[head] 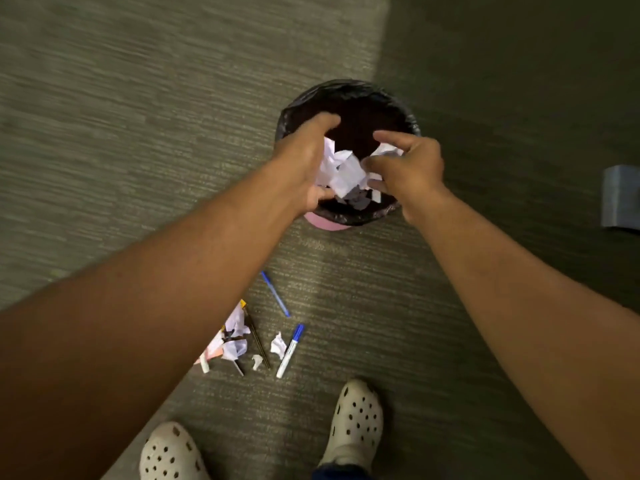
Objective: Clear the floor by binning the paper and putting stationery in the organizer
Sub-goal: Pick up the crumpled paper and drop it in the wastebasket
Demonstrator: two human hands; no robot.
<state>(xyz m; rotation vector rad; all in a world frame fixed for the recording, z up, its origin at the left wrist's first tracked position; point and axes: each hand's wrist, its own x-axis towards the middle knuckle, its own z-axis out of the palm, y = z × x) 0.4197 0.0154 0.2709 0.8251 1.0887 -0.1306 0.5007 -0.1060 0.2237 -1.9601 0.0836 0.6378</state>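
A pink bin (327, 226) lined with a black bag (349, 95) stands on the carpet ahead of me. Both my hands hover over its mouth. My left hand (304, 164) and my right hand (408, 168) have their fingers spread, with crumpled white paper (346, 171) between them; whether the paper is still gripped or falling I cannot tell. On the floor nearer my feet lie a blue pen (275, 294), a white marker with a blue cap (290, 351), dark pencils (256, 337), and more paper scraps (235, 336), partly hidden by my left forearm.
My two white perforated clogs (356, 420) stand at the bottom of the view. A grey metal object (621, 199) sits at the right edge. The carpet changes to a darker shade on the right.
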